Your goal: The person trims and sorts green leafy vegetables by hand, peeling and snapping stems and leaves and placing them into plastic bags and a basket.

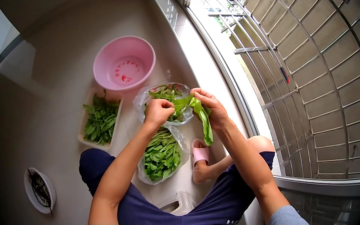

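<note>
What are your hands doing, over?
Left hand: holding greens. Right hand: pinched at their other end, over a bag. Pink tub: beyond, not in the way.

Metal window grille (250,49), pale glossy floor (50,134)

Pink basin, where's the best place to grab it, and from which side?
Probably by the rim of the pink basin, left and right edges, one hand each, from above: it sits upright, its wide mouth open, while the tray and upper plastic bag crowd its near side.
</note>
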{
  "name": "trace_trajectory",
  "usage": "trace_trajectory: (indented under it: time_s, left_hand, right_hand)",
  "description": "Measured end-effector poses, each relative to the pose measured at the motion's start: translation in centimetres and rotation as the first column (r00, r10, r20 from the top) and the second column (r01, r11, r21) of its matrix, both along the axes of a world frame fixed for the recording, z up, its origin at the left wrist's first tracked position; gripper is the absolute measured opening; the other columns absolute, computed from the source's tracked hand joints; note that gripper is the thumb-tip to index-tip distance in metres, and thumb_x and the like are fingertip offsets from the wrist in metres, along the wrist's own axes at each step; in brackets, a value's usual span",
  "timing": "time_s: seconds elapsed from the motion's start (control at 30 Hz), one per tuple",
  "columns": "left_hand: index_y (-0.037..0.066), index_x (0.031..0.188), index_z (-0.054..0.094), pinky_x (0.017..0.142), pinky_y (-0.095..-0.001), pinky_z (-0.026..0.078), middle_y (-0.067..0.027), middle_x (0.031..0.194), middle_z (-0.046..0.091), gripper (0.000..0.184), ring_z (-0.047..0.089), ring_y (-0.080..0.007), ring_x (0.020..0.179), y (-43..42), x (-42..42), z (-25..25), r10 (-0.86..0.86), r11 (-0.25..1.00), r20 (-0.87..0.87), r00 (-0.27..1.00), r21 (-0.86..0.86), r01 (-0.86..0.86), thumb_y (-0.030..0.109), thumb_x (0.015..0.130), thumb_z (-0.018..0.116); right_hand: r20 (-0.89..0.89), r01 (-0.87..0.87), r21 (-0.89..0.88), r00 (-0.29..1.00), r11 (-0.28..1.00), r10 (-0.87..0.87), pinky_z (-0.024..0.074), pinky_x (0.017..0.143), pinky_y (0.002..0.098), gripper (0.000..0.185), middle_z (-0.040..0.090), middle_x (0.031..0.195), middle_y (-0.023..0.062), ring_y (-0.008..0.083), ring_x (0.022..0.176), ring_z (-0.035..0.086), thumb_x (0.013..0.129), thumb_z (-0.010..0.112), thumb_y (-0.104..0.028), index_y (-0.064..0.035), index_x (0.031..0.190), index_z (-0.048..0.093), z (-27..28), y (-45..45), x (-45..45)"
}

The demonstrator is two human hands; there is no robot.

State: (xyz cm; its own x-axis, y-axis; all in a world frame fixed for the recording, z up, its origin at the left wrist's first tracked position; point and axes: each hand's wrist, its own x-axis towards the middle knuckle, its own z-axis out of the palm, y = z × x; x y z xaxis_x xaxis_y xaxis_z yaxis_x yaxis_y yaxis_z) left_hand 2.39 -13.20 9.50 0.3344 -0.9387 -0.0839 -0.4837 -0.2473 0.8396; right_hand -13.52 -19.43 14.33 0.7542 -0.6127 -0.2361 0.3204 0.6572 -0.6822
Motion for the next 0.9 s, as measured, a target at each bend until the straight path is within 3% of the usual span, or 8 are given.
trace_trajectory:
  time_s: [0.13,0.23,0.3,0.47,0.53,0.6,0.67,0.9]
  left_hand:
    - [-0.001,0.077,0.061,0.060,-0.0258,0.043,-0.0103,0.069,0.061,0.024,0.057,-0.0139,0.062,-1.0,0.8,-2.0,0.061,0.996,-0.280,0.958,-0.049,-0.078,0.020,0.065,0.061]
    - [-0.001,0.085,0.059,0.066,-0.0261,0.043,-0.0122,0.083,0.060,0.027,0.057,-0.0157,0.073,-1.5,1.4,-3.7,0.029,0.991,-0.273,0.962,0.133,0.008,0.019,0.067,0.061]
    - [0.000,0.092,0.057,0.073,-0.0270,0.040,-0.0126,0.096,0.056,0.028,0.054,-0.0185,0.084,-1.8,1.2,-4.7,0.042,0.988,0.028,0.999,-0.150,-0.037,0.018,0.069,0.059]
    - [0.002,0.087,0.056,0.072,-0.0277,0.040,-0.0087,0.088,0.055,0.020,0.052,-0.0198,0.081,-0.5,0.4,1.4,0.224,0.937,-0.186,0.957,-0.228,-0.264,0.015,0.072,0.056]
    - [0.003,0.086,0.056,0.069,-0.0268,0.040,-0.0070,0.083,0.054,0.018,0.052,-0.0178,0.076,0.6,0.2,4.8,0.098,0.885,-0.214,0.972,-0.428,-0.183,0.013,0.071,0.056]
    - [0.003,0.086,0.056,0.068,-0.0277,0.040,-0.0074,0.080,0.054,0.021,0.052,-0.0182,0.073,2.0,-0.1,7.3,-0.135,0.834,-0.072,0.988,-0.547,0.074,0.009,0.066,0.060]
    - [0.003,0.087,0.056,0.068,-0.0292,0.041,-0.0090,0.081,0.054,0.024,0.052,-0.0208,0.072,3.2,-0.6,8.3,-0.187,0.784,0.179,0.966,-0.566,0.257,0.007,0.063,0.061]
    - [0.001,0.073,0.056,0.066,-0.0313,0.041,-0.0086,0.074,0.055,0.008,0.051,-0.0234,0.073,2.8,-0.8,7.0,-0.090,0.806,0.156,0.984,-0.569,0.164,0.003,0.065,0.058]
  right_hand:
    - [0.087,0.051,0.092,0.994,0.994,-0.059,0.0320,0.039,0.0158,0.011,0.048,0.064,0.0006,0.0060,0.051,0.042,0.080,0.049,-0.015,-0.0083,0.089,0.050,0.6,0.1,0.1]
    - [0.097,0.033,0.125,0.994,0.992,-0.046,0.0312,0.038,0.0166,0.011,0.047,0.065,0.0006,0.0064,0.051,0.041,0.081,0.048,-0.015,-0.0085,0.090,0.049,0.1,-0.1,0.2]
    - [0.094,0.037,0.125,0.994,0.991,-0.049,0.0320,0.039,0.0164,0.012,0.047,0.065,0.0007,0.0067,0.051,0.042,0.080,0.049,-0.015,-0.0085,0.090,0.050,0.1,-0.1,0.2]
    - [0.099,0.043,0.072,0.994,0.996,-0.050,0.0343,0.040,0.0166,0.013,0.050,0.067,0.0009,0.0072,0.051,0.045,0.079,0.050,-0.014,-0.0076,0.090,0.050,-1.3,-0.8,-0.1]
    - [0.050,0.084,0.025,0.995,0.996,-0.085,0.0356,0.041,0.0170,0.013,0.052,0.068,0.0008,0.0066,0.051,0.046,0.079,0.050,-0.014,-0.0062,0.089,0.050,-1.5,-0.8,0.1]
    - [0.029,0.080,0.021,0.996,0.997,-0.081,0.0351,0.040,0.0166,0.013,0.052,0.067,0.0007,0.0058,0.049,0.045,0.079,0.050,-0.014,-0.0055,0.089,0.050,-1.6,-0.7,0.4]
    - [0.002,0.074,0.019,0.997,0.997,-0.074,0.0345,0.039,0.0163,0.013,0.052,0.066,0.0005,0.0050,0.048,0.044,0.079,0.050,-0.013,-0.0048,0.089,0.050,-1.7,-0.3,0.6]
    - [-0.013,-0.028,0.008,1.000,1.000,0.028,0.0316,0.037,0.0121,0.010,0.053,0.067,-0.0003,0.0023,0.047,0.043,0.079,0.052,-0.012,-0.0057,0.086,0.052,-1.7,0.1,0.6]
